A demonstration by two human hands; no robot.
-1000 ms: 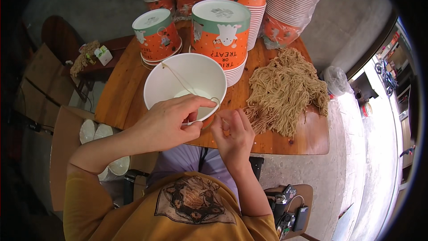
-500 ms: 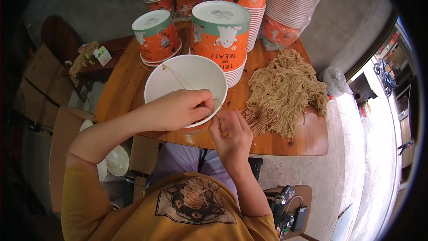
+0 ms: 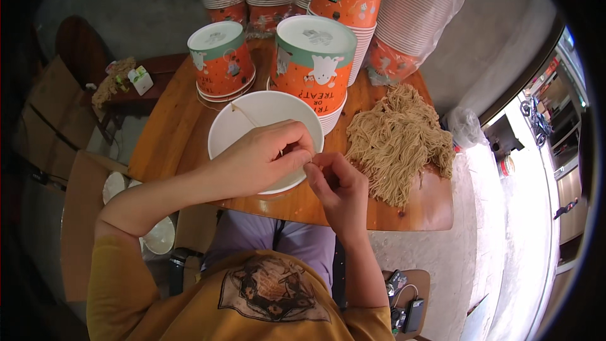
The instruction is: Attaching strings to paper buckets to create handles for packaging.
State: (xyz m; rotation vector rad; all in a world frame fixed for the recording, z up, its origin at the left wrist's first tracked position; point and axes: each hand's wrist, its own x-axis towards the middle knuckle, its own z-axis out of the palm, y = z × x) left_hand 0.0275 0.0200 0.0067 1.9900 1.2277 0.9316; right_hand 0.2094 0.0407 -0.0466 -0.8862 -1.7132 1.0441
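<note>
Left hand (image 3: 255, 156) and right hand (image 3: 346, 184) apparently pinch the cord (image 3: 244, 114) at 4 o'clock on the white bucket (image 3: 231, 135), so tying seems in hand, the next move likely wanting a snug pull.

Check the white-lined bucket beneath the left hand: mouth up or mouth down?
Mouth up: the bucket shows its white inside, with a thin cord visible there.

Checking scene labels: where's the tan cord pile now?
Head view, right of centre: the tan cord pile lies on the wooden table, just beyond and right of the right hand.
</note>
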